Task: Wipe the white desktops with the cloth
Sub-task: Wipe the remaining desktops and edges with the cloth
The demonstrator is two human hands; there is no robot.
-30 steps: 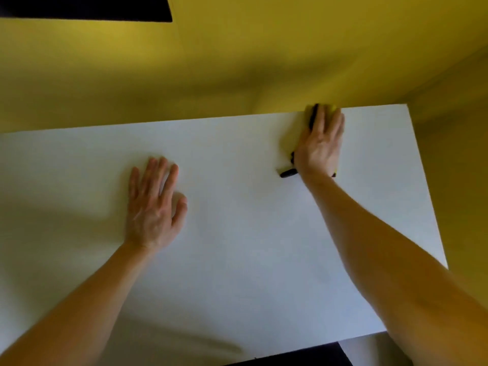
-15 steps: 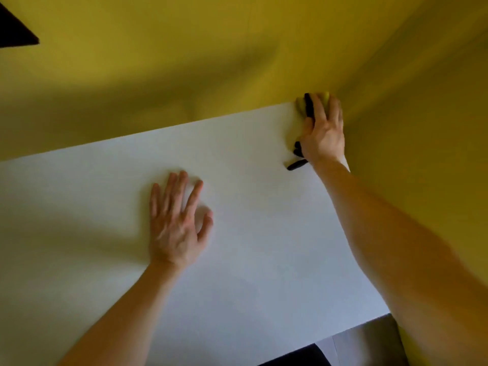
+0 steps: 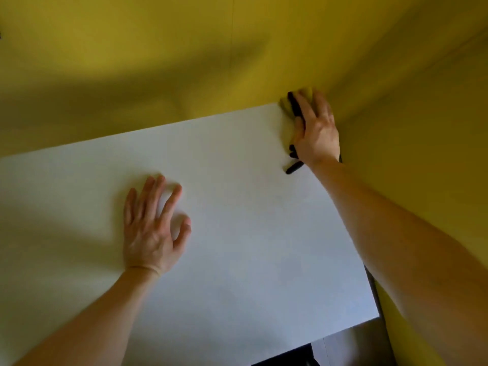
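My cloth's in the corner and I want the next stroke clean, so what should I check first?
1. Right hand on the cloth: ok, fingers lie flat on it.
2. Cloth at the far right corner of the desktop: ok.
3. Left hand braced flat on the desktop, apart from the cloth: ok.
4. Cloth spread flat, not bunched: cannot tell, the hand hides most of it.
5. Marks left on the desktop: cannot tell.
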